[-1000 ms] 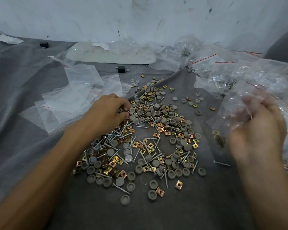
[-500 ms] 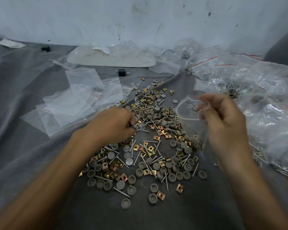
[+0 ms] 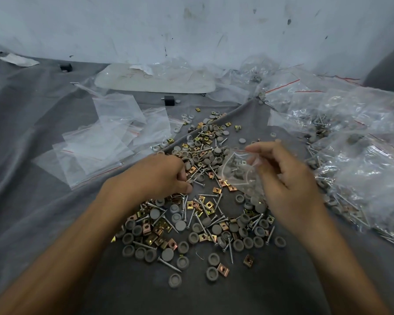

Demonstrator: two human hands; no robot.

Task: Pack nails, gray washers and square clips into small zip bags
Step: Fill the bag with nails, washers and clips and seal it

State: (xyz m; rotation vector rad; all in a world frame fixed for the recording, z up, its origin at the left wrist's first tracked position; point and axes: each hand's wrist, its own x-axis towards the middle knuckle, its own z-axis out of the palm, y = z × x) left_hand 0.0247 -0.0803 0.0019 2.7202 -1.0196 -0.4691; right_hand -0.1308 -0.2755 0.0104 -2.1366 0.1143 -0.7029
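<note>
1. Gray cloth [image 3: 255, 294] covers the work surface. A loose pile lies at centre, between the two forearms: nails [image 3: 169, 265], gray washers [image 3: 129, 250] and square clips [image 3: 223, 269], all mixed together.
2. Left hand [image 3: 159, 176] is palm down on the upper left part of the pile, fingers curled. Thumb and fingertips pinch one nail [image 3: 197, 183]; its shaft runs in between them and its head points right.
3. Right hand [image 3: 289, 183] is raised over the right side of the pile. Its fingers pinch the rim of a small zip bag [image 3: 236, 172].
4. The bag's mouth gapes open toward the left hand, just beside it but not touching. Gray washers show through the clear plastic at the bottom; anything else inside is too blurred to tell.
5. Empty zip bags [image 3: 96, 151] lie flat and overlapping to the left of the pile, red strips at their mouths.
6. Filled bags [image 3: 362, 169] are heaped along the right edge, with nails and washers visible inside.
7. At the back, a flat white board [image 3: 155, 83] lies against the foot of a scuffed white wall [image 3: 191, 23]. A small black block [image 3: 168, 101] sits just in front of the board.
</note>
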